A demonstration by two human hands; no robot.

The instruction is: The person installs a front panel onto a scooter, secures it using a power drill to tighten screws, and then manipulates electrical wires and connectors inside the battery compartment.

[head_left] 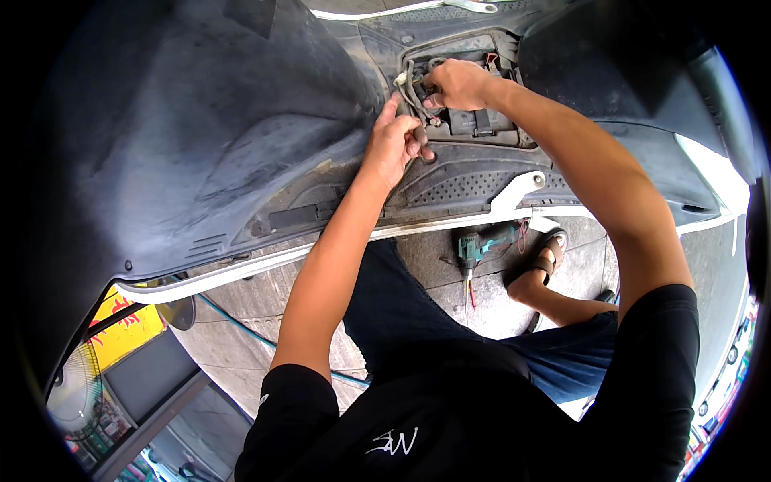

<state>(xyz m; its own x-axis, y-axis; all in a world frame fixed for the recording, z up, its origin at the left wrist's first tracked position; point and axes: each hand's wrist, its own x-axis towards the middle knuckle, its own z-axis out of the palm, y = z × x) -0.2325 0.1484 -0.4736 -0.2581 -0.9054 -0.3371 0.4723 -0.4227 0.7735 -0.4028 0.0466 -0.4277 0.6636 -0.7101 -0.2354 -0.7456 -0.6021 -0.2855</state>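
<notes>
A recessed battery compartment (pixel 526 138) lies uncovered in the footboard of a dark scooter. Inside it sits a black battery (pixel 466 122), with a bundle of wires (pixel 412 84) along its left side. My right hand (pixel 459 85) reaches in from above, its fingers closed around part of the wiring; the exact piece is hidden beneath the fingers. Just left of the compartment is my left hand (pixel 392 149), index finger stretched toward the wires and the other fingers loosely bent. Nothing shows in its grasp.
Beyond the white side trim (pixel 434 226), a teal cordless drill (pixel 479 244) with a long bit rests on the paved floor, near my sandalled foot (pixel 549 259). A blue hose (pixel 241 323) crosses the floor. At lower left stand a fan (pixel 76 390) and a yellow sign (pixel 132 333).
</notes>
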